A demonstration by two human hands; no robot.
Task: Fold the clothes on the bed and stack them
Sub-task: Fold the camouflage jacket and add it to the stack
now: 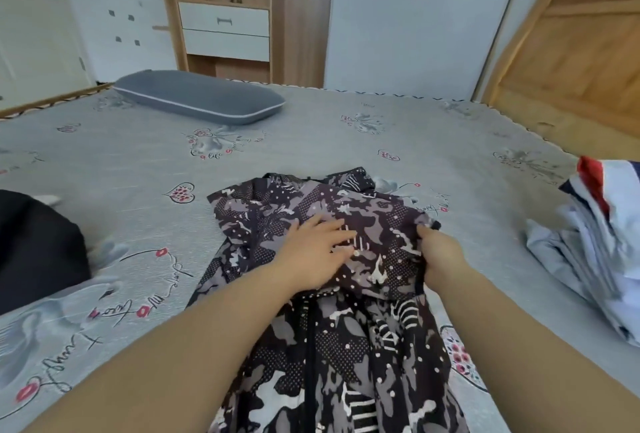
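Observation:
A dark patterned garment with grey, white and dotted patches lies on the grey bed sheet, running from the middle of the bed toward me. My left hand lies flat on its upper part with straight fingers. My right hand pinches a fold of the fabric at the garment's right edge. A white garment with red and navy trim lies bunched at the right edge of the bed. A black garment sits at the left edge.
A grey pillow lies at the far side of the bed. Behind it stand a wooden shelf unit with white drawers and a white wardrobe door. A wooden headboard rises at the right.

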